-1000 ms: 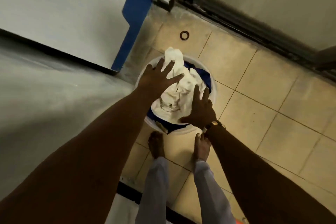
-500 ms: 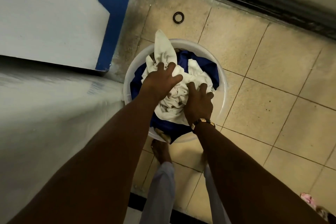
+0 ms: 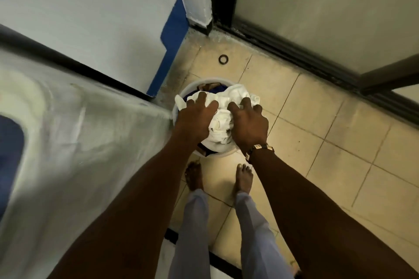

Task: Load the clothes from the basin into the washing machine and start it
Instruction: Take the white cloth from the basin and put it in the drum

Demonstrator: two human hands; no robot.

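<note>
A white round basin [image 3: 196, 85] stands on the tiled floor just ahead of my bare feet. A bundle of white clothes [image 3: 221, 118] fills its top, and blue cloth [image 3: 218, 89] shows beneath at the far side. My left hand [image 3: 196, 118] grips the left side of the white bundle and my right hand [image 3: 249, 123], with a watch on its wrist, grips the right side. The washing machine's white top [image 3: 74, 142] lies at my left, with a dark blue patch [image 3: 9, 156] at the left edge.
A white wall with a blue strip [image 3: 169, 52] rises behind the machine. A dark ring [image 3: 223, 59] lies on the floor beyond the basin. A dark-framed sliding door [image 3: 317, 52] runs along the far right. Beige floor tiles [image 3: 328, 165] spread to the right.
Both hands went from lying flat on the white clothes to closing on the bundle and gathering it. The view pulled back and up, bringing more of the machine's top into sight.
</note>
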